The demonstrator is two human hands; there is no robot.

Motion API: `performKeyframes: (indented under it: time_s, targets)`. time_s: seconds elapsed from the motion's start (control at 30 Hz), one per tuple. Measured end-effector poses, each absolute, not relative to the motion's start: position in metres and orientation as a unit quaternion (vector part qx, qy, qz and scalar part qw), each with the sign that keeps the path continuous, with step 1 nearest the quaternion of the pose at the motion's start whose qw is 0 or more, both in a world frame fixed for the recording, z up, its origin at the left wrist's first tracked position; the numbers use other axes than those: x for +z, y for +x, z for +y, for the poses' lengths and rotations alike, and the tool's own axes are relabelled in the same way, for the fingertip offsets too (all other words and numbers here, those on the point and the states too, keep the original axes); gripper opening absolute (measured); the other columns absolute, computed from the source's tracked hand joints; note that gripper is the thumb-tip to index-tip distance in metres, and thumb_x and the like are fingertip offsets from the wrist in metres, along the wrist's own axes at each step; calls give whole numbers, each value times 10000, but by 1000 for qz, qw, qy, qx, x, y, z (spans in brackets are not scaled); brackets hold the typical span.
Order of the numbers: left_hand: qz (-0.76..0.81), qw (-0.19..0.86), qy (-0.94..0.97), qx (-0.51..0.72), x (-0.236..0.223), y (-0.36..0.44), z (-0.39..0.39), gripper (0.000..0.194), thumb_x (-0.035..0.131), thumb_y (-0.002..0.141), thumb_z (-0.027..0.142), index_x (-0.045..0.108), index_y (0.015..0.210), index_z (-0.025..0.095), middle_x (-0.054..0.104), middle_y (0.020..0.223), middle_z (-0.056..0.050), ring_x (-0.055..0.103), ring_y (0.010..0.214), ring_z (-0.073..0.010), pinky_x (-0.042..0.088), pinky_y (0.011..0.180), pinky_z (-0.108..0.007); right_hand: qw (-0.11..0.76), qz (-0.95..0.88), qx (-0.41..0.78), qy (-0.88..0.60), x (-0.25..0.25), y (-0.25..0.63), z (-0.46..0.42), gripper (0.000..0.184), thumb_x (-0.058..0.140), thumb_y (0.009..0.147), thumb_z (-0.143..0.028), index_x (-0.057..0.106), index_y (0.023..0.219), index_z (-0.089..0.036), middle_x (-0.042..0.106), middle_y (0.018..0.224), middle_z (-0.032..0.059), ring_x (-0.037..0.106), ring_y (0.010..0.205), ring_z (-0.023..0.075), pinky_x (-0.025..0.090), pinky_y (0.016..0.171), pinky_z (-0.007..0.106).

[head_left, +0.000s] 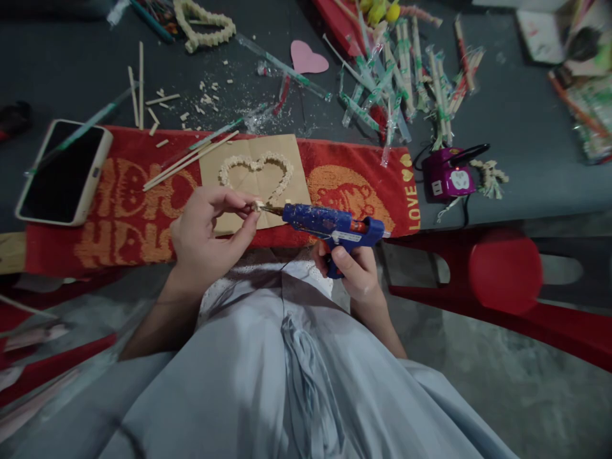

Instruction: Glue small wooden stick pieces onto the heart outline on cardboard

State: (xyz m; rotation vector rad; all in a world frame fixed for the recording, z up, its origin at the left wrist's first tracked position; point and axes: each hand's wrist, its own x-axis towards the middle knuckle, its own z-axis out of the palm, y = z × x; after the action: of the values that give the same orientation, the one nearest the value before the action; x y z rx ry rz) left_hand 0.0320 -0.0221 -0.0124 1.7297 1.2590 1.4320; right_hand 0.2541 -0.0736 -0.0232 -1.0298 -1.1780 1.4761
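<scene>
My right hand [351, 268] is wrapped round the handle of a blue glue gun [329, 223], whose nozzle points left. Between the thumb and fingers of my left hand [210, 233] is a small pale stick piece [257, 206], and the glue gun's tip meets it or nearly so. Just beyond my hands, a heart outline of small pale stick pieces [258, 164] lies on a square of brown cardboard [296, 172]. The outline's lower part is hidden by my left hand and the gun. Beneath the cardboard is a red towel [186, 166] with orange patterns.
Left on the towel rests a phone [62, 172]. Thin wooden sticks [191, 159] and cut bits [205, 100] lie nearby. Farther back are another heart frame [208, 32], a pink paper heart [308, 57] and wrapped chopsticks [404, 70]. A purple device [449, 175] and red stool [507, 271] are at right.
</scene>
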Motion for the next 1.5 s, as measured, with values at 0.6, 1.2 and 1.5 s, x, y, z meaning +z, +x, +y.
performKeyframes:
  time_s: [0.6,1.2,1.5]
  targets:
    - [442,229,684,533,-16,28,-21,266,724,812,147,589,1016,250,758,949,0,749,837,-156,622,736,-279,484,-477,615,-400,-25,254,-76,374,577,935,-527,598,750,-203,565,622,-7,482,537,102,335,492,254]
    - [478,228,682,505,-18,26,-23,207,728,849,262,581,995,270,738,938,-11,756,863,-205,646,787,-382,491,-464,609,-416,-23,252,-76,358,618,903,-543,634,803,-200,589,633,-10,495,513,99,370,473,247]
    - [492,213,672,510,-21,26,-19,240,721,850,389,542,951,266,710,886,-3,743,825,-190,649,727,-363,494,-447,614,-423,-24,252,-76,350,644,885,-544,657,837,-198,593,634,-12,497,508,97,363,458,242]
